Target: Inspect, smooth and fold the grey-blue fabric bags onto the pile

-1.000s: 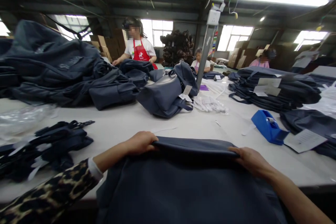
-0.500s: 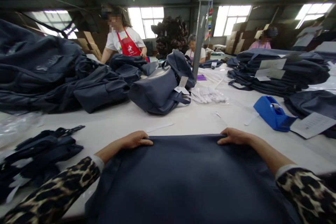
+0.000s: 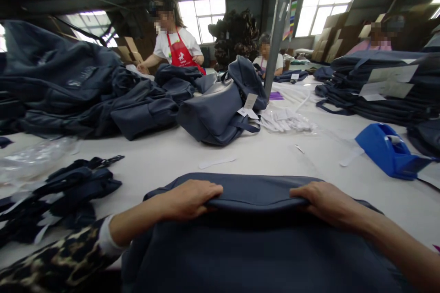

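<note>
A dark navy fabric bag lies flat on the white table right in front of me. My left hand curls over its far edge on the left, fingers closed on the folded fabric. On the right side of the same edge, my right hand grips the fold in the same way. The edge between my hands is raised into a rounded fold. A leopard-print sleeve covers my left forearm.
A navy backpack with paper tags stands mid-table, with piled navy bags to the left and a stack to the right. A blue tape dispenser, black straps and clear plastic also lie about. A person in a red apron works opposite.
The bag's far edge, flat half a second ago, is now lifted into a fold and pulled toward me by both hands. The view has shifted slightly.
</note>
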{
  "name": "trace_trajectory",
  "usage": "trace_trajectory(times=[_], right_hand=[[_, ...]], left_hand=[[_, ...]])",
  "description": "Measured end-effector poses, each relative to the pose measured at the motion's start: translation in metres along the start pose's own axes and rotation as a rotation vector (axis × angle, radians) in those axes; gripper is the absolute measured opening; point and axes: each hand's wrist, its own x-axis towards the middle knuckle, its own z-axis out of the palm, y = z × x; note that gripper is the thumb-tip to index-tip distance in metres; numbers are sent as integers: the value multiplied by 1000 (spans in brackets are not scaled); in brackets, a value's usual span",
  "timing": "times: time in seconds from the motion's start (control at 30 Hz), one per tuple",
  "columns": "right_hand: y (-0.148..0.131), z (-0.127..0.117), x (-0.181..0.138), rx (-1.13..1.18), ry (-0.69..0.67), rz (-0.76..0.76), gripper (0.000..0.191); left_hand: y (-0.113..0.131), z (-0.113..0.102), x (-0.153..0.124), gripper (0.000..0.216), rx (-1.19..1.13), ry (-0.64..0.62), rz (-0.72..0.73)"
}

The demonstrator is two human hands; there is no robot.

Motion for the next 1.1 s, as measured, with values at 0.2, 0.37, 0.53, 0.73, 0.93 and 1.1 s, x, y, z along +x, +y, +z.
trace_trajectory(times=[0.2,0.37,0.53,0.73,0.93,1.1], right_hand=[[1,-27,1,211,-77,16,29],[13,-20,32,423,-230,5,34],[26,-6,63,393,-278,55,38],[42,13,79,228,-140,69,46],[56,23,87,92,11,-122,51],[46,8,79,301,-164,13,49]], left_hand=[[-3,-31,0,25,-145,-31,-27],[-27,-21,23,29,-234,-50,-67],[-66,3,57,33,-497,-201,-17],[-84,29,65,38,-290,-52,-31],[-85,37,67,35,-71,168,77],[-73,17,63,37,-307,-21,0]])
